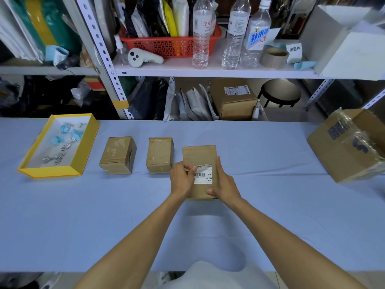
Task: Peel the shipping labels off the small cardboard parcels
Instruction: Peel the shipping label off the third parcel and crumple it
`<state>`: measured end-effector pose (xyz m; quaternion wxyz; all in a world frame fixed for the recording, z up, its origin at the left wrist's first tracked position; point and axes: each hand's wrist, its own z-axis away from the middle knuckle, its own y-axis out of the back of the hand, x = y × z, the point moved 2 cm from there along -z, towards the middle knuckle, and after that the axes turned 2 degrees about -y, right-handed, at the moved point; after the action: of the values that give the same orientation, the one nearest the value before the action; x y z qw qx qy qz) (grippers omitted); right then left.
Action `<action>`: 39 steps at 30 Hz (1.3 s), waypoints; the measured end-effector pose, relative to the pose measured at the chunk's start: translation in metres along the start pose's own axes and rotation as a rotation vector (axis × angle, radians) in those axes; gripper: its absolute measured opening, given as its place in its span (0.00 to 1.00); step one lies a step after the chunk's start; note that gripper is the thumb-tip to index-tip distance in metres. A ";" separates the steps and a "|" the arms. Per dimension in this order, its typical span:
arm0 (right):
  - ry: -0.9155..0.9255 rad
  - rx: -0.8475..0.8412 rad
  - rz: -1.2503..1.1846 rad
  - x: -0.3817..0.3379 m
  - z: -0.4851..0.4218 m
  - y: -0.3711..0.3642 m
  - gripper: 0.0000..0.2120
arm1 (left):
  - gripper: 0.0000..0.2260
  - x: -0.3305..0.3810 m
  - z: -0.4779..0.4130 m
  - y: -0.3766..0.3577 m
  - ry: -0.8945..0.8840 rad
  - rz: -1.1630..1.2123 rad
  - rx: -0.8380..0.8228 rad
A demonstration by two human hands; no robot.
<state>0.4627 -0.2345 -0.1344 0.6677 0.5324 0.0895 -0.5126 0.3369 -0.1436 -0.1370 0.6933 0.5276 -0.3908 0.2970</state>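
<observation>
Peeling stage: the shipping label (205, 177) on the parcel (199, 155), well right of the yellow tray (86, 151), is pinched at its lifted top edge by the left hand (180, 179); the parcel's side is clasped by the right hand (224, 184).

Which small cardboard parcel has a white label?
The rightmost parcel, gripped by the right hand; the left hand pinches the lifted edge of its label. The left parcel and middle parcel are bare.
</observation>
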 end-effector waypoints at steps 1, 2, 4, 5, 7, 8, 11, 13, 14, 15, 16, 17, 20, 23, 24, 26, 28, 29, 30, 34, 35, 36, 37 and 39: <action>-0.002 0.001 0.000 -0.001 0.000 0.000 0.57 | 0.07 0.000 0.000 0.000 0.001 0.002 -0.005; -0.003 0.000 -0.003 -0.001 0.001 0.001 0.57 | 0.07 -0.001 0.000 0.000 0.001 0.004 -0.011; 0.001 0.000 -0.002 -0.001 0.002 0.000 0.57 | 0.07 -0.001 0.001 0.002 -0.008 0.015 -0.016; 0.004 0.002 0.002 -0.001 0.003 0.000 0.57 | 0.06 -0.001 0.002 0.003 -0.013 0.021 -0.014; 0.009 0.011 0.011 0.000 0.003 0.000 0.58 | 0.06 -0.001 0.005 0.004 -0.015 0.033 -0.016; 0.013 0.018 0.013 0.000 0.004 0.000 0.57 | 0.06 0.000 0.007 0.005 -0.011 0.046 -0.021; 0.027 0.027 0.012 0.000 0.006 -0.001 0.57 | 0.07 0.001 0.009 0.007 -0.007 0.077 -0.029; 0.026 0.032 0.014 0.000 0.006 0.000 0.57 | 0.07 0.002 0.011 0.009 0.001 0.088 -0.029; 0.021 0.035 0.015 -0.001 0.007 0.000 0.57 | 0.06 0.002 0.012 0.010 0.007 0.091 -0.028; 0.018 0.037 0.014 -0.001 0.007 0.000 0.57 | 0.06 0.002 0.012 0.009 0.006 0.097 -0.024; 0.015 0.037 0.011 -0.001 0.007 -0.001 0.57 | 0.06 0.001 0.013 0.009 0.002 0.099 -0.027; 0.015 0.036 0.003 0.000 0.007 -0.001 0.57 | 0.06 0.000 0.013 0.008 -0.008 0.107 -0.024; 0.004 0.045 -0.042 0.000 0.009 -0.002 0.57 | 0.08 0.002 0.015 0.008 -0.015 0.104 -0.028; -0.006 0.058 -0.053 0.000 0.010 -0.002 0.57 | 0.09 0.006 0.017 0.009 -0.020 0.104 -0.042; -0.006 0.058 -0.055 0.000 0.011 -0.002 0.57 | 0.09 0.007 0.017 0.010 -0.022 0.103 -0.047; -0.003 0.058 -0.056 -0.001 0.012 -0.002 0.57 | 0.09 0.005 0.016 0.010 -0.022 0.108 -0.061; 0.000 0.059 -0.050 -0.002 0.013 -0.003 0.57 | 0.09 0.005 0.017 0.010 -0.025 0.120 -0.068; 0.001 0.058 -0.046 -0.002 0.013 -0.003 0.56 | 0.09 0.005 0.017 0.009 -0.020 0.130 -0.070; 0.001 0.056 -0.040 -0.003 0.014 -0.002 0.56 | 0.08 0.005 0.017 0.008 -0.011 0.143 -0.071; -0.006 0.058 -0.027 -0.005 0.016 -0.002 0.57 | 0.08 0.010 0.020 0.006 0.009 0.178 -0.077; -0.008 0.061 -0.025 -0.005 0.016 -0.002 0.57 | 0.08 0.012 0.021 0.007 0.013 0.186 -0.080; -0.005 0.063 -0.024 -0.006 0.017 -0.002 0.57 | 0.08 0.014 0.022 0.008 0.016 0.190 -0.079; -0.003 0.063 -0.025 -0.006 0.017 -0.003 0.57 | 0.09 0.015 0.023 0.010 0.019 0.186 -0.079; -0.005 0.060 -0.036 -0.006 0.017 -0.003 0.57 | 0.12 0.018 0.024 0.012 0.028 0.180 -0.080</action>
<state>0.4502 -0.2445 -0.1248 0.6423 0.5493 0.0818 -0.5283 0.3305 -0.1639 -0.1126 0.6896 0.4583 -0.4384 0.3495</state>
